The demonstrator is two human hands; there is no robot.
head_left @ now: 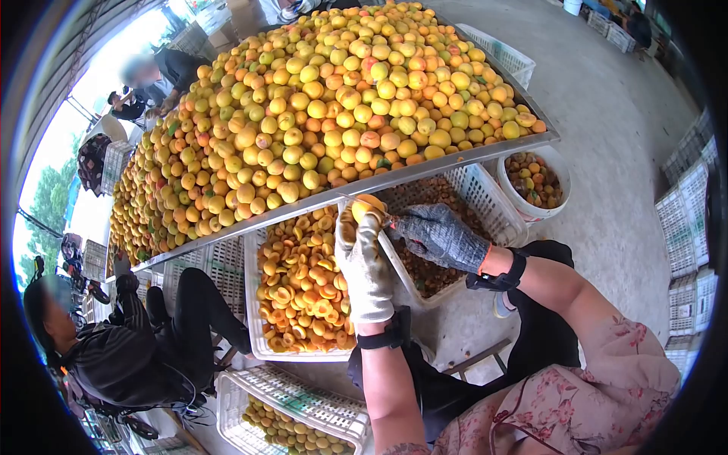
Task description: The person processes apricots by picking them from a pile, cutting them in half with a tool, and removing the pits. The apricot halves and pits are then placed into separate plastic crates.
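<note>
Apricots [326,114] are heaped high on a long metal-edged table [470,155], and everything else is placed from that table. Just under its near edge, a single apricot [369,205] is held up in the left hand [364,262], which is gloved in pale cloth. The fingers are closed round the fruit from below, so that only its top is shown. The right hand [438,236], in a grey glove, is set just beside the fruit. Its fingers are curled in tight toward it, and whether something small is pinched in them cannot be told. A black strap [385,334] is worn on the left wrist, and another on the right. Below the table's edge, under the left hand, a white crate [251,303] is filled with halved apricots, many with the cut face up. Beside it, beneath the right hand, a second white crate [493,205] is filled with dark brown stones. Further right along the table's edge, a white bucket [519,208] is stood on the concrete floor with whole apricots in it. Towards the left end of the table's near side a co-worker [129,356] in dark clothes is seated, with a third crate [303,396] of small apricots close by. At the table's far left side another person [163,76] is bent towards the heap, and well to the right of the table, white crates [682,227] are stacked.
</note>
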